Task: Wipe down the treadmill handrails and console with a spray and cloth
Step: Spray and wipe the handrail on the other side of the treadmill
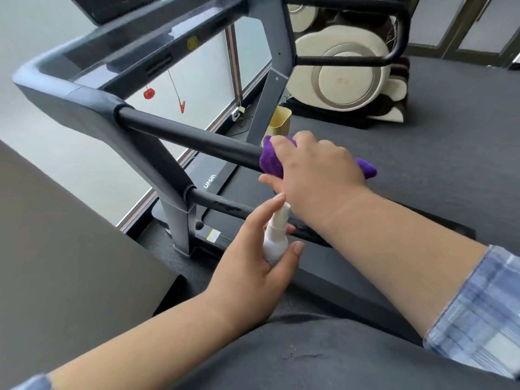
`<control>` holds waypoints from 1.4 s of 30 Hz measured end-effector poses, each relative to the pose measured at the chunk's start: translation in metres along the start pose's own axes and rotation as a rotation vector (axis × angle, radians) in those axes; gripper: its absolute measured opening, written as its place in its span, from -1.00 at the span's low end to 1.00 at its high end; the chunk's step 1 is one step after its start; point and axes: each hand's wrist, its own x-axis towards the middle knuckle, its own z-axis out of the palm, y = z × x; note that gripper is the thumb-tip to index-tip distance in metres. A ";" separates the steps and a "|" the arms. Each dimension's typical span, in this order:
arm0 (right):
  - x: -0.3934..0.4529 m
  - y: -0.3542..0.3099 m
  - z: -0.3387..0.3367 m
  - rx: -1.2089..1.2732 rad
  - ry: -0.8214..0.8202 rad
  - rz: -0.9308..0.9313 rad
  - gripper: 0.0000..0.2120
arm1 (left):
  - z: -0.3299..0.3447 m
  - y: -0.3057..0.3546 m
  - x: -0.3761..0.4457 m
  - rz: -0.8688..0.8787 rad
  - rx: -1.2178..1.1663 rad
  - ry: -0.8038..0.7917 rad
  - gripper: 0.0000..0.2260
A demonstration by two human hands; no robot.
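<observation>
The right hand (312, 170) gripped a folded purple microfibre cloth (271, 160) wrapped over the free end of the upper black padded handrail (191, 139) of the dark grey treadmill (84, 108). The left hand (253, 257) held a small white spray bottle (275, 237), index finger raised near the nozzle, thumb on the body, just below the right wrist.

Judged progress: wiping was under way on this rail. The lower black rail (222, 205), the far-side rail and the console (135, 52) showed no sign either way, so probably remained.

Surroundings: a red safety clip (182, 105) on its cord hung from the console; a pale yellow bin (278, 122) stood beyond the rail; a cream massage chair (346, 74) sat well apart. The right forearm crossed above the bottle, which could hamper spraying.
</observation>
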 end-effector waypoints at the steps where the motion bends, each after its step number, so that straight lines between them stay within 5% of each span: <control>1: 0.010 -0.009 -0.002 0.007 -0.036 -0.024 -0.38 | 0.002 0.002 0.000 0.002 0.012 -0.002 -0.43; 7: 0.014 0.001 -0.007 0.086 -0.121 -0.090 -0.26 | 0.002 0.007 -0.004 0.015 0.065 -0.016 -0.42; 13: 0.010 0.017 -0.005 0.079 -0.068 -0.052 -0.38 | -0.026 -0.011 -0.002 0.036 0.034 0.065 -0.42; 37: 0.195 -0.231 0.011 0.064 -0.102 -0.063 -0.38 | -0.220 -0.137 0.034 0.089 0.022 0.087 -0.41; 42: 0.198 -0.237 0.015 0.081 -0.076 -0.035 -0.32 | -0.227 -0.145 0.037 0.036 -0.026 0.103 -0.43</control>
